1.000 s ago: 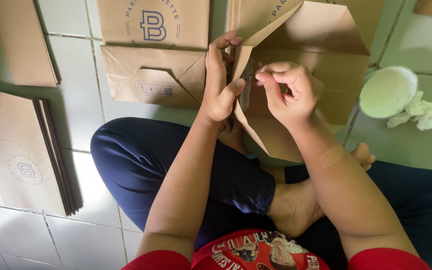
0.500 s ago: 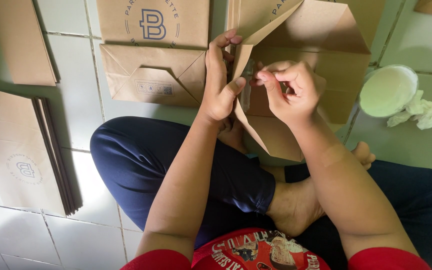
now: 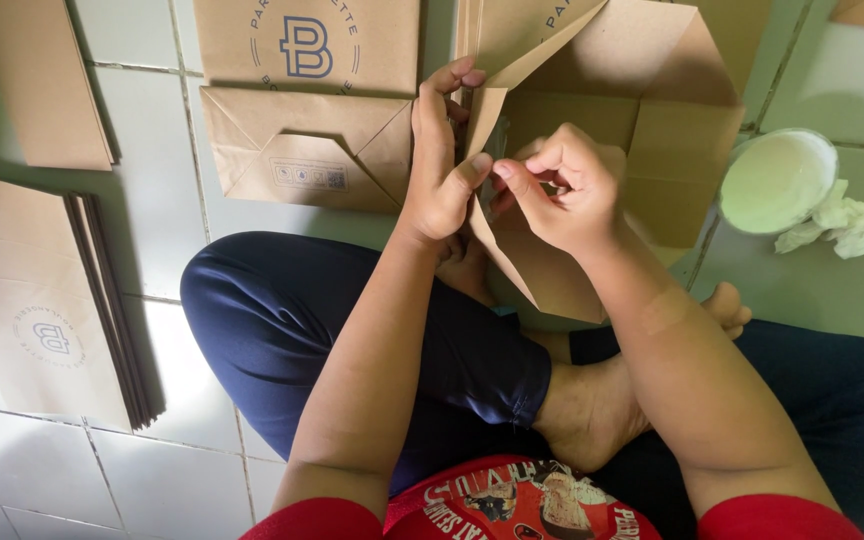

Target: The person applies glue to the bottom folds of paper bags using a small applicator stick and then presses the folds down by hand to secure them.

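Fingers of the left hand (image 3: 442, 175) are clamped on a folded flap of the brown paper bag (image 3: 602, 130), thumb pressing toward the forefinger across the crease, the remaining fingers extended upward along the fold. Right hand (image 3: 562, 190) is closed in a pinch just beside the left thumb, its thumb and forefinger meeting on the same paper edge; what exactly lies between those tips is too small to tell. The bag is held above the crossed legs, its base opened out into angled panels, one pointed flap hanging down toward the knee. Good practice for this fold, as a judgement: the left hand should anchor the crease firmly while the right runs along the edge, so that the panels meet squarely and no skew sets in. On the tiled floor (image 3: 192, 470), a finished folded bag (image 3: 307, 145) lies just beyond the left hand; a stack of flat bags (image 3: 47, 310) rests well apart at left. A round bowl of pale paste (image 3: 777, 180) stands near the right forearm, with a crumpled white tissue (image 3: 842, 225) touching its rim.
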